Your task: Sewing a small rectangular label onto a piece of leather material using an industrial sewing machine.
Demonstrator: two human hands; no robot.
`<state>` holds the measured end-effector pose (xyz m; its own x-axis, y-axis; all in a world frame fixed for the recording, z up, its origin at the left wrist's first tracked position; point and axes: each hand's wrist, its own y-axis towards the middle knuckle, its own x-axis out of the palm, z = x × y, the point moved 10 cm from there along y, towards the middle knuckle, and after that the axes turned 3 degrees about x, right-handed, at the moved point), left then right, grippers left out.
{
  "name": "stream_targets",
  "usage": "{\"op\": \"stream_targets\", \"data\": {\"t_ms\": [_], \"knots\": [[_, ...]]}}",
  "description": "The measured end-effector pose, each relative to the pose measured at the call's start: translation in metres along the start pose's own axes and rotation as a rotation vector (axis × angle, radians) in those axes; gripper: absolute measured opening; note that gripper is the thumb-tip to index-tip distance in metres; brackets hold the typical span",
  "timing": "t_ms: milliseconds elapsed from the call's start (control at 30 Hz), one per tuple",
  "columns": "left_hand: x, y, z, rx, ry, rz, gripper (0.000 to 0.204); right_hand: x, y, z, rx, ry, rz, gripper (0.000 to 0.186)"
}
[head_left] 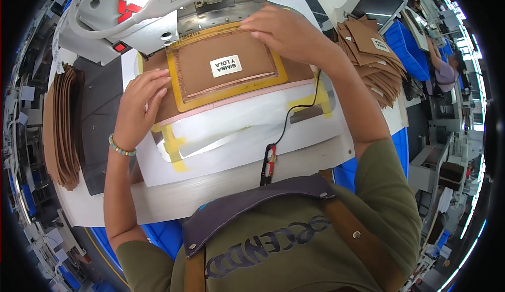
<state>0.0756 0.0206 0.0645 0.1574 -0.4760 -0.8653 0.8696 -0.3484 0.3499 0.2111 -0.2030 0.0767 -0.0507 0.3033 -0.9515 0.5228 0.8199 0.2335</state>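
Observation:
A yellow rectangular frame (197, 104) lies over a brown leather-like panel (192, 63), which bears a white label (226, 66). Brown material also extends past the frame on both sides. Beside the frame's left edge is my left hand (143, 103), its fingers stretched out and its fingertips at the rim. My right hand (284, 35) reaches over the far right corner, with its fingers at the frame's top edge. Neither hand has anything visibly gripped in it. Just beyond the frame stands a white sewing machine (126, 16), whose metal plate (210, 19) is close to my right fingertips.
Brown panels stand stacked at the left (63, 126); another pile (368, 60) lies at the right. A white sheet (236, 150) with yellow tape is under the work. Black-and-red snips (270, 160) on a cord lie nearby. Another person (446, 74) is at far right.

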Motion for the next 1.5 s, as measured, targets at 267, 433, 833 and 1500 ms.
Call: {"op": "stream_targets", "data": {"t_ms": [267, 433, 833, 1500], "knots": [[0.061, 0.034, 0.034, 0.155, 0.156, -0.126, 0.045, 0.037, -0.040, -0.004, -0.042, -0.237, 0.035, 0.040], [0.073, 0.037, 0.029, 0.127, 0.244, -0.141, 0.050, 0.045, -0.041, -0.005, 0.006, -0.329, 0.039, 0.045], [0.079, 0.036, 0.024, 0.088, 0.303, -0.187, 0.056, 0.051, -0.031, -0.005, 0.088, -0.344, -0.109, 0.050], [0.073, 0.042, 0.026, 0.081, 0.300, -0.132, 0.047, 0.057, -0.018, -0.012, 0.059, -0.364, -0.164, 0.051]]}}
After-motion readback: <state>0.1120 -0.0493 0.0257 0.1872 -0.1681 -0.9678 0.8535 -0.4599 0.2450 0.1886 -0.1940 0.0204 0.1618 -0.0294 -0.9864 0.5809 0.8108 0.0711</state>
